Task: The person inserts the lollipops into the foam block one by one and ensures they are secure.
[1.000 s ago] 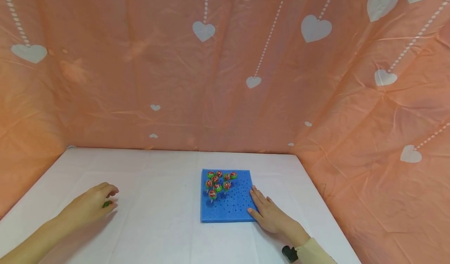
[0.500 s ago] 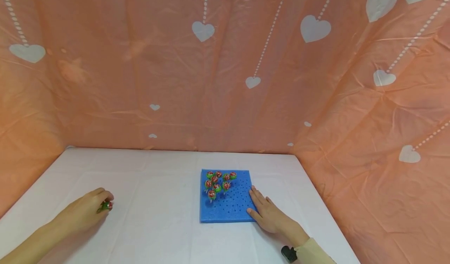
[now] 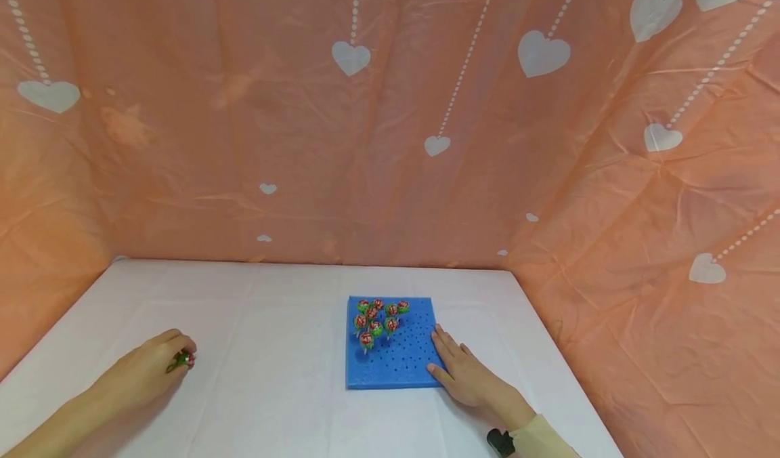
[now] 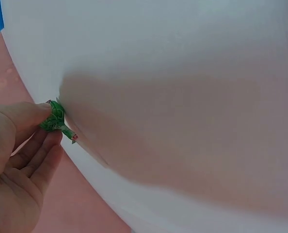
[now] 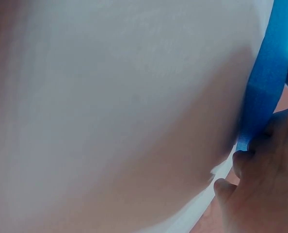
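At the left of the table my left hand (image 3: 146, 370) pinches a lollipop in a green and red wrapper (image 4: 54, 116) between thumb and fingers. The left wrist view shows the twisted wrapper end pointing away from the palm, with a thin stick below it. Right of centre lies a blue foam block (image 3: 402, 366) pierced with small holes. Several wrapped lollipops (image 3: 366, 340) stand upright in its left and back part. My right hand (image 3: 472, 377) rests with straight fingers against the block's right edge, and the right wrist view shows the block's blue side (image 5: 265, 92) by those fingers.
A white cloth covers the table (image 3: 268, 349). Orange sheeting with white hearts (image 3: 390, 119) hangs behind and at both sides. A dark device (image 3: 501, 442) is worn at the right wrist, by a pale sleeve (image 3: 542, 438).
The left hand has drawn slightly left, and its fingers have closed on the lollipop, which shows more now. The right hand and the block have stayed in place; the view has tilted a little.
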`<state>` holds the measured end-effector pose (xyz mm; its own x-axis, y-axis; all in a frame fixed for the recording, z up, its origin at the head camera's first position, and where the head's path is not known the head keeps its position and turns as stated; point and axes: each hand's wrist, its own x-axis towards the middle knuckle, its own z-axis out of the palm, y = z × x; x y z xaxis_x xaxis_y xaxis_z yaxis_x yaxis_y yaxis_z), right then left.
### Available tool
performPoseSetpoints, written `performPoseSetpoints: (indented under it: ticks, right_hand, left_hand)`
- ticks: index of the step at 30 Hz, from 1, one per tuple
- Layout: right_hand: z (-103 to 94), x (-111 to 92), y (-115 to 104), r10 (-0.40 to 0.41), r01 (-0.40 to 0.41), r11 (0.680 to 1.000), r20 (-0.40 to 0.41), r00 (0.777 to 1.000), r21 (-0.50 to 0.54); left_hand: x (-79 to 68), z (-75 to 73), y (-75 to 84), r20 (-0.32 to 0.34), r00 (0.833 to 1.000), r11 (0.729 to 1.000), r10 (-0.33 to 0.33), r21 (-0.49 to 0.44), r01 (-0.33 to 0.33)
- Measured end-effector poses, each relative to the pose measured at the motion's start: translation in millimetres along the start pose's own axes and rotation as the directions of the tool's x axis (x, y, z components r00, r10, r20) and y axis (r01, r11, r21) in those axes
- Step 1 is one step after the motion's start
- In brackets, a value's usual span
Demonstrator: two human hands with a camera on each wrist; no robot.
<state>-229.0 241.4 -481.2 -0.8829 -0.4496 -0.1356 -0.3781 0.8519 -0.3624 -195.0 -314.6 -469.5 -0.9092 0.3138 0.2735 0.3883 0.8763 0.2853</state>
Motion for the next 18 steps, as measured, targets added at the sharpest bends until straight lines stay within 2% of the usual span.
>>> performPoseSetpoints:
  ticks: [8,18]
  right_hand:
    - [0.5,-0.2,0.3,0.005,-0.005,1.000,0.002,1.000,-0.005]
    - [-0.8,-1.7,-2.3,0.001,-0.001,1.000,0.000,1.000,0.005]
  left_hand:
    - [-1.0,2.7,-0.2,-0.072,0.997,0.999,0.011,-0.049,-0.014]
    - [7.9,2.9,15.7,-0.187,0.982,0.991,0.001,-0.134,-0.026]
